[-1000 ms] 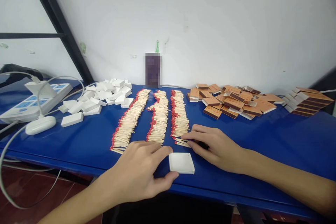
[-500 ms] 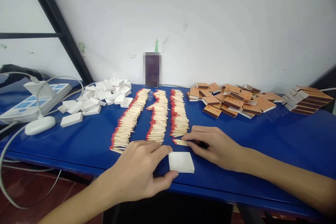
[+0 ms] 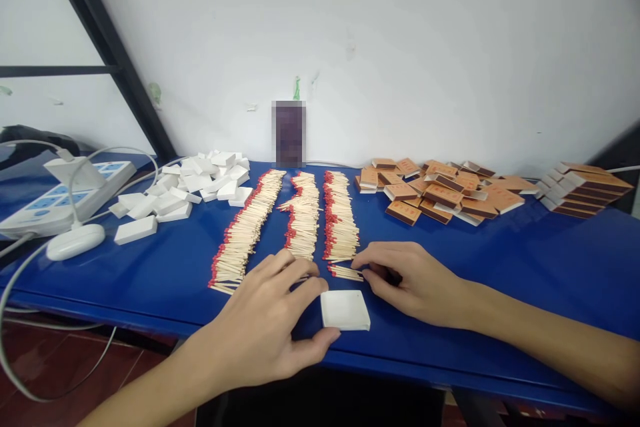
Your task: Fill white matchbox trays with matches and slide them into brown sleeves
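Head view: a white tray (image 3: 346,310) lies flat near the front of a blue table (image 3: 530,273), its longer side seeming to run left to right, one side roughly along the table's front edge. A strip of blue shows between tray and edge. The left hand (image 3: 270,320) reaches in from the side, thumb at the tray's near left corner and forefinger at its far left corner, spread about as wide as the tray end between them; how firmly they press, I cannot tell.

Just beyond the tray sits a small group of matches (image 3: 345,271), red heads pointing left, plain ends right, sticks sloping slightly toward the person at the right. The right hand (image 3: 415,280) is curled beside those plain ends, thumb and forefinger tips a little apart; whether a stick is pinched there, I cannot tell.

A narrow blue gap parts this group from the right row (image 3: 342,213). The middle row (image 3: 304,220) and left row (image 3: 250,227) run alongside toward the wall (image 3: 425,47), with blue lanes between, the left one slanting more. Left of them is a heap of white trays (image 3: 193,180); to the right, a heap of orange boxes (image 3: 443,193). Between that heap and the right forearm lies a broad stretch of tabletop.
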A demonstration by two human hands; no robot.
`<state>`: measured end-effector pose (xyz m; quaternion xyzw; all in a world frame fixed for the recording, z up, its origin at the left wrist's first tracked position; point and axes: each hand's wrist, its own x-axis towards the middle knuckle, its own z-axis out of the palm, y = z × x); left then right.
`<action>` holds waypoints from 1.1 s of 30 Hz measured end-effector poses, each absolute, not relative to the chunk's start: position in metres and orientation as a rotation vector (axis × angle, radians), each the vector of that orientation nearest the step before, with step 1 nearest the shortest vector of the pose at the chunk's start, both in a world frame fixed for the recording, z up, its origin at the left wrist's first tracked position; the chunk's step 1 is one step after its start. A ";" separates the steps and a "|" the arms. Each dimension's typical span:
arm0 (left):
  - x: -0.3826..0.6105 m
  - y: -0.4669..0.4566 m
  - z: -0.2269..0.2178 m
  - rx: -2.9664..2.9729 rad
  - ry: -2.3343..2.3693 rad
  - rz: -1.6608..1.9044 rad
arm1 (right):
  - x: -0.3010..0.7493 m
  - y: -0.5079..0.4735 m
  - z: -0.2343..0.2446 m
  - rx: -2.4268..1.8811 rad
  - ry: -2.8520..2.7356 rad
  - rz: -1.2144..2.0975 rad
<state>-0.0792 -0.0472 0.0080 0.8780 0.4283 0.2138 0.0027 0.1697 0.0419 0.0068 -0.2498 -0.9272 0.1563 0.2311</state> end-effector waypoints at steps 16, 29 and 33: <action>-0.078 -0.046 0.012 2.810 1.297 0.497 | 0.168 0.043 0.005 -0.715 -2.577 0.400; -0.078 -0.045 0.012 2.787 1.286 0.481 | 0.170 0.045 0.005 -0.669 -2.574 0.430; -0.078 -0.045 0.012 2.775 1.290 0.488 | 0.172 0.045 0.005 -0.642 -2.578 0.434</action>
